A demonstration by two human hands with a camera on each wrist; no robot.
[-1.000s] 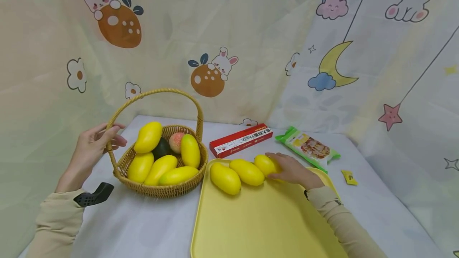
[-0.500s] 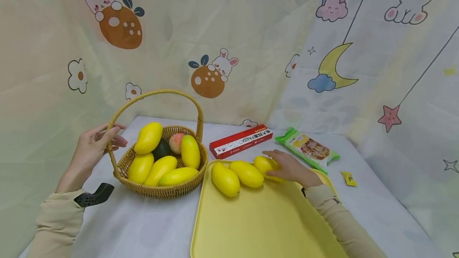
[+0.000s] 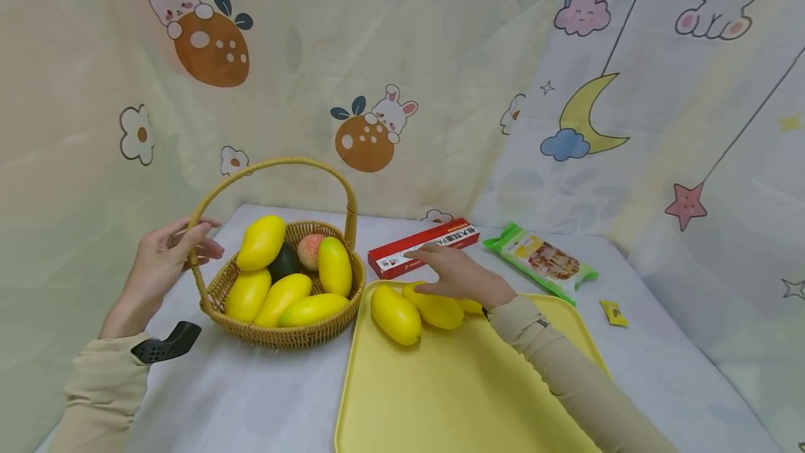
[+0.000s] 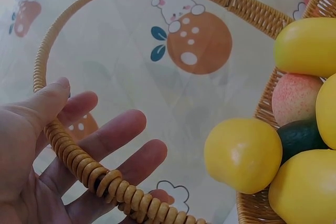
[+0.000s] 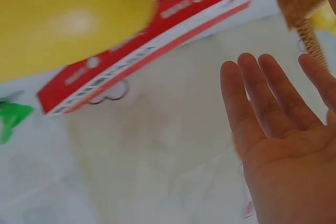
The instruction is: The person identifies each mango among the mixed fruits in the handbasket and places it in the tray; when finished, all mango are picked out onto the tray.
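Observation:
My left hand (image 3: 162, 257) holds the upright left side of the wicker basket's handle (image 3: 196, 275). In the left wrist view the handle (image 4: 79, 161) runs between the thumb and loosely extended fingers of that hand (image 4: 79, 145). Several yellow mangoes (image 3: 260, 242), a peach (image 3: 310, 251) and a dark green fruit (image 3: 285, 261) lie in the basket (image 3: 295, 334). My right hand (image 3: 462, 275), fingers extended and holding nothing, hovers over the middle mango (image 3: 438, 308) on the yellow tray (image 3: 465, 383). The left mango (image 3: 396, 314) shows fully; the right one (image 3: 472, 306) is mostly hidden.
Behind the tray lies a red and white pasta box (image 3: 402, 261). A green food packet (image 3: 544, 261) and a small yellow sachet (image 3: 613, 312) lie to the right. A patterned cloth (image 3: 283, 117) hangs behind the table.
My right hand has let go of the right mango and moved left above the middle one. My left hand and the basket have stayed in place.

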